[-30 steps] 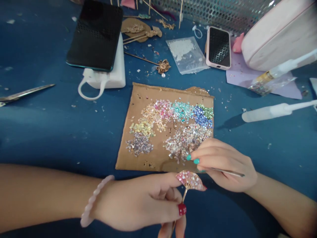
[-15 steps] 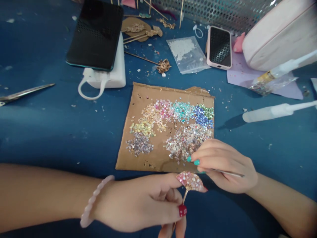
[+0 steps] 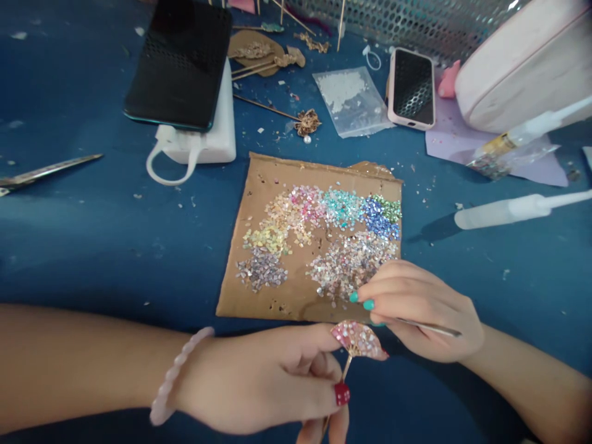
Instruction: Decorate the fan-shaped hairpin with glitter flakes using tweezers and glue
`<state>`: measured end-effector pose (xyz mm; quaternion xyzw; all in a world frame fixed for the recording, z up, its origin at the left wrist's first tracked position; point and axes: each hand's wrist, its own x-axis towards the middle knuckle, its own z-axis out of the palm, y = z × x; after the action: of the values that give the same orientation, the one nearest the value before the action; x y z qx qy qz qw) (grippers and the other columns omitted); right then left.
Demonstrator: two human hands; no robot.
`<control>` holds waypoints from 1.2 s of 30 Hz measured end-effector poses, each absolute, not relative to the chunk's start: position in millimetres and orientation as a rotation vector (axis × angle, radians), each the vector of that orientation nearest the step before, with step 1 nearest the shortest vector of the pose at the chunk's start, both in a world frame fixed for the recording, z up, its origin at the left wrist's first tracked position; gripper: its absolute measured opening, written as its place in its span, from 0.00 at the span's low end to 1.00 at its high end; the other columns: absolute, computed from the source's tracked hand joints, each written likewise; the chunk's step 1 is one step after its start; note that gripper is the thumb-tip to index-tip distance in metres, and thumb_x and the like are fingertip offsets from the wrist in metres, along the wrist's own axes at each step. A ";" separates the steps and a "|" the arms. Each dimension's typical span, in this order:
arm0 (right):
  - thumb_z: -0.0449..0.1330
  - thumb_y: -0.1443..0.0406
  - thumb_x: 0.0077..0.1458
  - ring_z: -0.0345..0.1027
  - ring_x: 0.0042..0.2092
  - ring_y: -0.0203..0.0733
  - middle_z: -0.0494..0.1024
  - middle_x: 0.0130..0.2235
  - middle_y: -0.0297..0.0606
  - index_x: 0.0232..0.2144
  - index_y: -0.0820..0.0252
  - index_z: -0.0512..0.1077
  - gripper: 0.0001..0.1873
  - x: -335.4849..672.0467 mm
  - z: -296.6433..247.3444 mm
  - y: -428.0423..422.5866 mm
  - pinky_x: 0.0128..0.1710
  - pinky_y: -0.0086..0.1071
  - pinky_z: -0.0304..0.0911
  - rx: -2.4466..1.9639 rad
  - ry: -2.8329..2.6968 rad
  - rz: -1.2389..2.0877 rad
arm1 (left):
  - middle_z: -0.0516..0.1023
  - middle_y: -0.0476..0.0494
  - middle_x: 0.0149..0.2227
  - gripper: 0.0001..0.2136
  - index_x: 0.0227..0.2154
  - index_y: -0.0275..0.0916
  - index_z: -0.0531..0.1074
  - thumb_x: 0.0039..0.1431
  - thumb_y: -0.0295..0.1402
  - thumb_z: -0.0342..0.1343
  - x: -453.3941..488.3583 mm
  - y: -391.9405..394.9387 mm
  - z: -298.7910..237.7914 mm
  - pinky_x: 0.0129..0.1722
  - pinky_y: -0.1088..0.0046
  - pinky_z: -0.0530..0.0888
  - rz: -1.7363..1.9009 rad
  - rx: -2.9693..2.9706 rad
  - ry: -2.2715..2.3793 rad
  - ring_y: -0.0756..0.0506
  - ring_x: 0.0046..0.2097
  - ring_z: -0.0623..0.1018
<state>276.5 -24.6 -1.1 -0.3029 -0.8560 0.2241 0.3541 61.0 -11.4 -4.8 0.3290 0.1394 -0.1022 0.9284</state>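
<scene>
My left hand (image 3: 272,382), with a bracelet at the wrist, is closed round the gold stem of a fan-shaped hairpin (image 3: 359,341). Pink and pale shiny chips cover the fan. Between the fingers of my right hand (image 3: 423,305) is a slim metal tool (image 3: 432,327); its working tip is hidden. The fingertips are at the lower edge of a pile of silvery mixed chips (image 3: 346,262) on a piece of cardboard (image 3: 296,305). Further chips lie there in colour groups: grey (image 3: 262,270), yellow (image 3: 266,239), pink (image 3: 308,203), turquoise (image 3: 342,206), blue (image 3: 380,217) and green (image 3: 392,209).
Right of the cardboard lies a white applicator bottle (image 3: 502,211). A phone (image 3: 411,89), a bag of white bits (image 3: 349,102) and a gold flower hairpin (image 3: 308,123) lie behind. At left are a black phone (image 3: 182,65) on a white block (image 3: 224,135) and a pointed metal blade (image 3: 50,171).
Almost nothing differs. The whole view has shifted very slightly; both hands keep the same hold and place.
</scene>
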 end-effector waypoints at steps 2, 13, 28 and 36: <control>0.56 0.74 0.53 0.72 0.34 0.37 0.78 0.31 0.44 0.33 0.65 0.68 0.05 276.5 -0.8 -24.3 0.35 0.34 0.71 -0.792 -2.218 0.581 | 0.68 0.54 0.26 0.16 0.51 0.40 0.59 0.63 0.19 0.39 61.3 -11.4 -4.1 0.24 0.85 0.65 -0.197 0.682 0.280 0.58 0.19 0.63; 0.55 0.75 0.53 0.72 0.34 0.37 0.78 0.30 0.45 0.33 0.66 0.68 0.05 275.9 -0.4 -23.1 0.36 0.33 0.71 -0.781 -2.211 0.575 | 0.68 0.55 0.25 0.17 0.52 0.40 0.57 0.63 0.18 0.38 60.2 -13.4 -5.1 0.23 0.84 0.64 -0.181 0.712 0.270 0.58 0.19 0.65; 0.55 0.75 0.53 0.72 0.34 0.37 0.78 0.30 0.44 0.33 0.65 0.68 0.05 275.5 0.8 -22.7 0.35 0.34 0.71 -0.793 -2.216 0.576 | 0.67 0.56 0.24 0.17 0.52 0.41 0.60 0.63 0.19 0.40 61.5 -11.0 -5.7 0.24 0.85 0.64 -0.190 0.661 0.281 0.58 0.19 0.64; 0.55 0.75 0.53 0.73 0.34 0.38 0.78 0.31 0.43 0.35 0.64 0.68 0.07 276.4 0.8 -23.2 0.34 0.34 0.72 -0.803 -2.206 0.586 | 0.67 0.56 0.24 0.18 0.52 0.42 0.59 0.62 0.19 0.40 61.6 -10.0 0.3 0.22 0.85 0.63 -0.201 0.726 0.325 0.58 0.18 0.63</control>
<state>276.4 -23.2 0.8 -0.3103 -0.8530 0.2265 0.3532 61.6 -10.0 0.3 0.3531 0.1578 -0.0979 0.9170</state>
